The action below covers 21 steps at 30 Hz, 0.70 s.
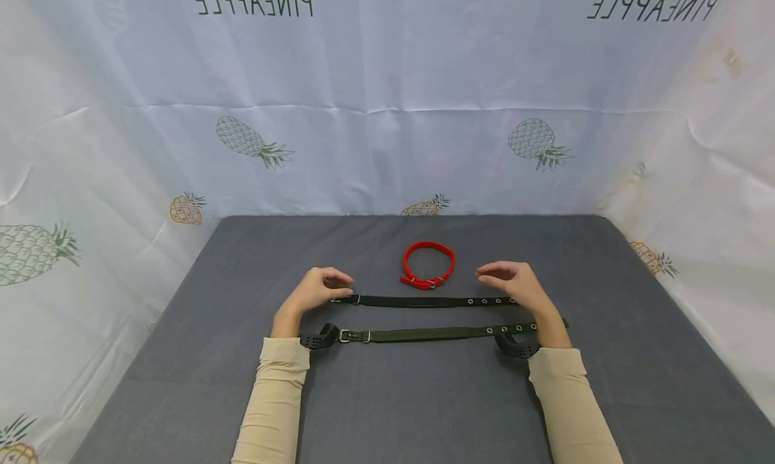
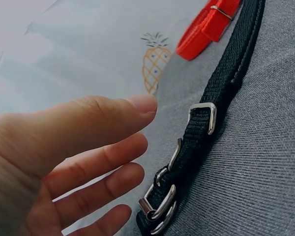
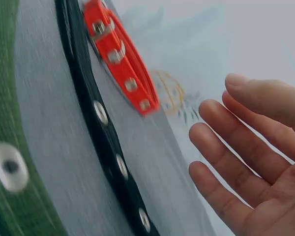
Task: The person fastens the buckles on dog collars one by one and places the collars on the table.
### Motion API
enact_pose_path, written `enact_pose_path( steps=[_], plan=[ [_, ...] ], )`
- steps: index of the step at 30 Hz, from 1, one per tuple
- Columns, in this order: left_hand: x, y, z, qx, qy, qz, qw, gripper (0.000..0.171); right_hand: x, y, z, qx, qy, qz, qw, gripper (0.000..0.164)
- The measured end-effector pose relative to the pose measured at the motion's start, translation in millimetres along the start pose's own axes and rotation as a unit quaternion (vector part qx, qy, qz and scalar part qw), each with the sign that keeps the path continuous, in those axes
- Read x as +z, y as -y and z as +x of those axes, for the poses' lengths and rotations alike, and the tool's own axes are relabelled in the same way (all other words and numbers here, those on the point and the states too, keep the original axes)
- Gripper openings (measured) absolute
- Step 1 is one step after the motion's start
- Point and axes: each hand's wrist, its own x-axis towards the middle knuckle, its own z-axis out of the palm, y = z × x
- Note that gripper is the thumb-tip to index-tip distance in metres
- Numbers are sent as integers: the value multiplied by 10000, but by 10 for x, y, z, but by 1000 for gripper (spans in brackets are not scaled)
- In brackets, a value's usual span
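A black collar [image 1: 418,302] lies stretched out flat across the grey table, its metal buckle [image 2: 160,209] at the left end and eyelet holes toward the right. My left hand [image 1: 316,288] hovers by that buckle end, fingers relaxed and holding nothing. Over the other end, my right hand [image 1: 514,282] is also relaxed, with nothing in its fingers. Behind the black collar sits a red collar [image 1: 428,265], buckled into a loop. Nearer to me a green collar [image 1: 424,334] is laid out straight, its right part partly hidden by my right wrist.
The grey tabletop [image 1: 399,403] spreads under everything. A white curtain [image 1: 387,155] with printed pineapples hangs behind and at both sides of it. Dark wrist devices [image 1: 321,337] are on both wrists, close to the green collar.
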Motion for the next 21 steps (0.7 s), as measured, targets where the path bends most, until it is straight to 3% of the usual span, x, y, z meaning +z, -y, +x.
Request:
enact_pose_path(
  steps=[13,21],
  plan=[
    [13,7,11,85,80,25,9999,28,-361,-343,-252,555,-180,-468,9972,36],
    [-17,32,-21,-1,73,67,10000,29,-489,-425,-318,821,-107,-907,9924,39]
  ],
)
